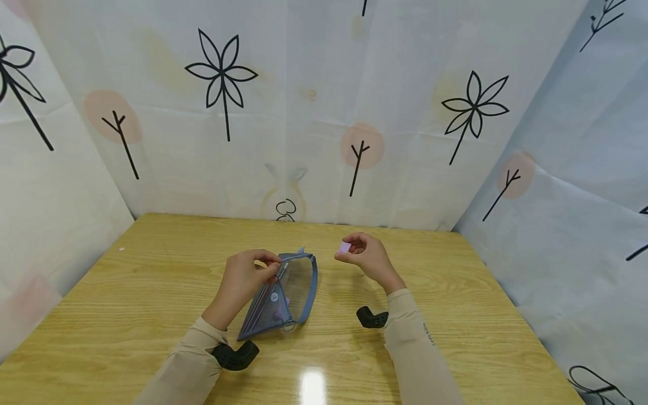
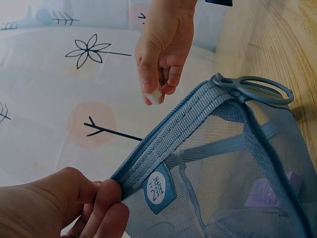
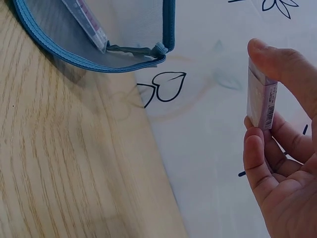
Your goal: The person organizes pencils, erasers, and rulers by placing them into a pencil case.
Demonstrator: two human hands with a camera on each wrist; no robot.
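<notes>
A blue mesh zip pouch (image 1: 268, 309) stands on the table with its zipped mouth gaping to the right. My left hand (image 1: 248, 270) pinches the zipper edge of the pouch between thumb and fingers. To the right of the pouch, raised over the table, my right hand (image 1: 373, 260) holds a small lilac and white eraser (image 3: 261, 96) with a barcode on its side. Through the mesh, a purple block (image 2: 270, 192) shows inside the pouch. A slim clear-wrapped item (image 3: 89, 25) also lies within it. A round white label (image 2: 156, 188) is on its outside.
The wooden table (image 1: 455, 315) ends at a patterned cloth backdrop (image 1: 304, 112), with cloth at both sides too. Black wrist devices (image 1: 236, 356) sit by the sleeves. A tiny white bit (image 1: 121, 248) lies near the table's left edge.
</notes>
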